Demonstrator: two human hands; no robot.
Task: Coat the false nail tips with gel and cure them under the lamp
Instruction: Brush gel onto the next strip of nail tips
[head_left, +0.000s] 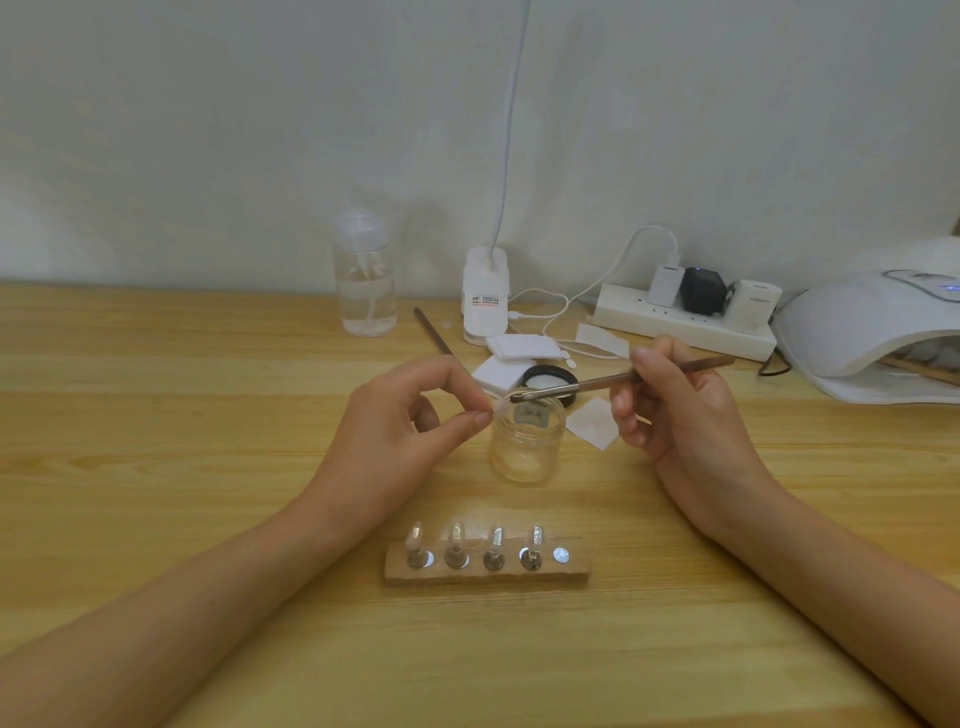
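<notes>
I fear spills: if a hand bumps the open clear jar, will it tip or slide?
The jar looks squat and wide-based, so it would probably slide rather than tip. It seems nearly empty, so likely light and easily shoved. The smooth table may help it slide.

Jar (527, 447), nail stand (488, 571) block ctr; room L.

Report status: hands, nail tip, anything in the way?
Left hand pinches one nail tip above the open gel jar. Right hand holds the brush, bristles at the tip. Holder: four tips mounted, rightmost slot bare. Nothing blocking the jar.
</notes>
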